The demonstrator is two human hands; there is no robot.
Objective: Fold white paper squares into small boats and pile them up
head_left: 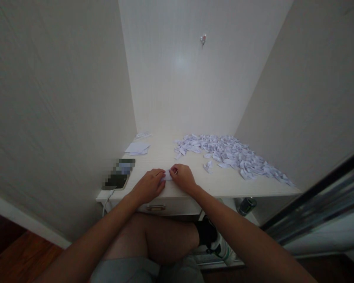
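Between my two hands, near the front edge of the desk, is a small piece of white paper (168, 175). My left hand (151, 182) grips its left end, fingers bent over it. At the other end, my right hand (183, 177) pinches the paper between thumb and curled fingers. Parts of the paper are hidden under the fingers. To the right and behind lies a wide heap of folded white paper pieces (224, 151), with one loose piece (208, 166) closer to my right hand. A small stack of flat white paper sheets (137, 148) rests at the back left.
A phone (118, 175), partly blurred out, lies at the desk's left edge with a white cable (106, 202) hanging down. Panels wall in the desk (159, 157) on the left, back and right. Below are a drawer handle (156, 207) and a dark can (247, 206) on a shelf.
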